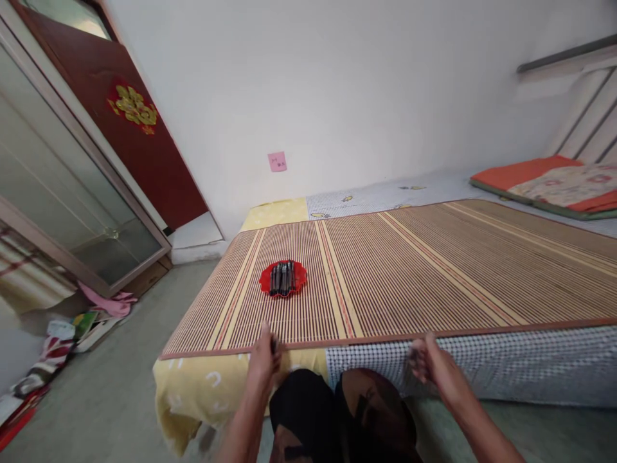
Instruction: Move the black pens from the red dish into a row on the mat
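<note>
My left hand (263, 355) is closed at the front edge of the bed, thumb up. A small dark patch shows between its thumb and fingers, too unclear to name. To the right, my right hand (430, 361) hovers by the same edge with its fingers curled in and somewhat blurred; whatever it may hold is hidden. Beyond my left hand, a red scalloped plate (303, 278) rests on the striped bamboo mat (380, 276). Several dark, pen-like sticks (282, 278) lie side by side in the plate, apart from both hands.
The mat covers a bed with a yellow and checked sheet (212, 379). A folded orange quilt (544, 172) lies at the far right. A pink note (277, 161) is stuck on the wall. At left stand a glass-panelled door (81, 161) and floor clutter (62, 347).
</note>
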{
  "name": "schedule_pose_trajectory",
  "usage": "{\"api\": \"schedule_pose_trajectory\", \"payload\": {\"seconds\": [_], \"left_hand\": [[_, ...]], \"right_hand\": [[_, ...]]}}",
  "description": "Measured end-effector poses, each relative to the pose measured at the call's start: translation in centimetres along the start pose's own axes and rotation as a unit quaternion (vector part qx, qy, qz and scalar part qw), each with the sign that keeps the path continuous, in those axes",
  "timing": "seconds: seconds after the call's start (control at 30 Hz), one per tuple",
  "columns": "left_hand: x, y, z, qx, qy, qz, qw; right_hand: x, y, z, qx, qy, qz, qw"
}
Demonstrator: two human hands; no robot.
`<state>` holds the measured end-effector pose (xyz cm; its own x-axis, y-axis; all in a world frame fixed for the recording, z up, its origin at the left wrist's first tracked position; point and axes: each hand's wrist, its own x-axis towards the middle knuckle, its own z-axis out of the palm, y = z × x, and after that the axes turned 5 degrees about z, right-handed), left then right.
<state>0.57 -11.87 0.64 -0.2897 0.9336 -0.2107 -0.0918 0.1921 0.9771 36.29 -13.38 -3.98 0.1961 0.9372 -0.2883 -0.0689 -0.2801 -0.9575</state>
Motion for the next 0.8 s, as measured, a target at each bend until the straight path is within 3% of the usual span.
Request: {"api": "schedule_pose_trajectory", "payload": {"seconds": [0.13, 0.23, 0.37, 0.47, 0.67, 0.8], "left_hand": [[2.7, 2.0, 6.4, -0.013, -0.014, -0.011, 1.000], [2.8, 1.5, 8.4, -0.010, -0.019, -0.026, 0.999], [1.4, -0.1, 8.2, -0.007, -0.035, -0.052, 0.998], [1.4, 0.0, 7.6, 0.001, -0.047, -0.070, 0.996], [4.5, 2.3, 8.2, 0.043, -0.067, -0.044, 0.996], [3.7, 2.8, 8.9, 0.087, -0.080, 0.004, 0.993]], "right_hand": [[2.9, -5.5, 5.3, 0.056, -0.054, -0.057, 0.995], [3.0, -7.1, 8.4, 0.054, -0.078, -0.075, 0.993], [2.4, -5.7, 10.6, 0.060, -0.125, -0.033, 0.990], [3.0, -4.9, 11.1, 0.055, -0.131, 0.016, 0.990], [5.5, -8.4, 11.2, -0.012, -0.088, 0.008, 0.996], [5.2, -9.4, 11.6, -0.030, -0.094, -0.021, 0.995]]}}
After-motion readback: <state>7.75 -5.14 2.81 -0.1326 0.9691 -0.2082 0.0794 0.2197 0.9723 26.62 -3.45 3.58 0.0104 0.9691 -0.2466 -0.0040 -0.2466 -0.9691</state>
